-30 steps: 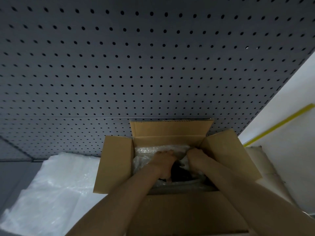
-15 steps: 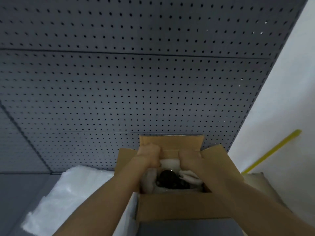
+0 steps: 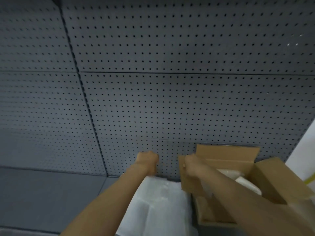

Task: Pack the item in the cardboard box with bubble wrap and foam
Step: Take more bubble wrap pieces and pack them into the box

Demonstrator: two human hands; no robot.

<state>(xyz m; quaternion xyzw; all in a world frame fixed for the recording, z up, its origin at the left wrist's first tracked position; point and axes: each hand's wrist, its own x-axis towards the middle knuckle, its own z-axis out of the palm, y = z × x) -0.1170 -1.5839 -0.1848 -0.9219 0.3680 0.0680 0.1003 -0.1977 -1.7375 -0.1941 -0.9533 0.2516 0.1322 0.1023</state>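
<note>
The open cardboard box [image 3: 227, 155] stands at the lower right with its flaps up. White foam [image 3: 246, 184] shows inside it; the dark item is hidden from view. My right hand [image 3: 192, 166] is curled over the top of the box's left flap [image 3: 188, 183], with my forearm across the opening. My left hand [image 3: 148, 160] is outside the box to its left, closed in a fist with nothing visible in it, above a loose pile of bubble wrap [image 3: 153, 206]. The picture is motion-blurred.
A dark grey pegboard wall [image 3: 170, 99] rises right behind the box and fills most of the view. The grey tabletop [image 3: 51, 193] runs out to the left. A white wall with a yellow strip [image 3: 309, 179] borders the box on the right.
Both hands came up out of the box. The left hand moved off to the left over the bubble wrap and the right went to the left flap. The view swung up and left.
</note>
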